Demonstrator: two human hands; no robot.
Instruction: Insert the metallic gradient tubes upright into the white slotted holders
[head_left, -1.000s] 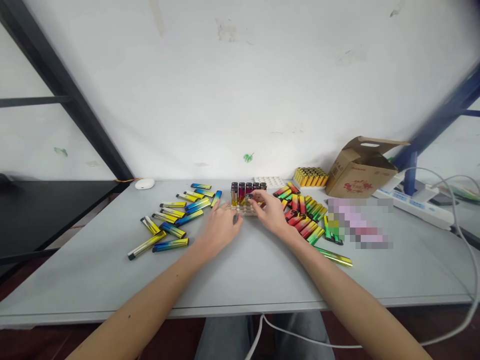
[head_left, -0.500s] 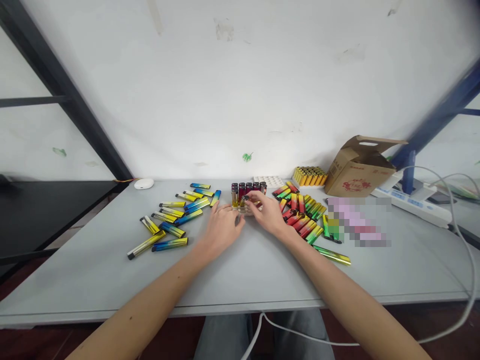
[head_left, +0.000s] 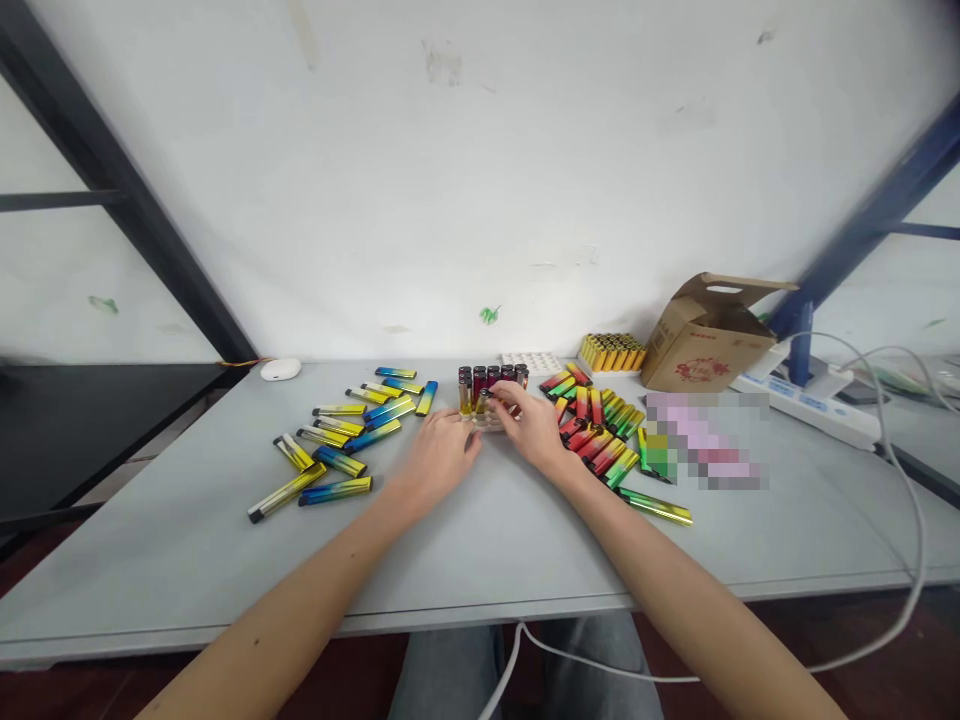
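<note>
Tray (head_left: 491, 424) part filled; loose tubes (head_left: 337, 490) flank it. Right hand (head_left: 531, 425): grip clamped on tube (head_left: 482, 404). Left hand (head_left: 442, 450): grip cannot be told.

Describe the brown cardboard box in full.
The brown cardboard box stands open on the grey table, near the white wall, its raised flap cut with an oblong slot. Red printing marks its front. It sits between upright yellow cylinders and a white power strip; contact with either is unclear. No hand touches it.

Left hand (head_left: 441, 450): I see mine palm down, pointing to 1 o'clock, thumb apart
Right hand (head_left: 531, 425): mine points to 10 o'clock, thumb and fingertips pinched
Forearms (head_left: 300, 590): mine enter from 7 and 5 o'clock, wrists apart
</note>
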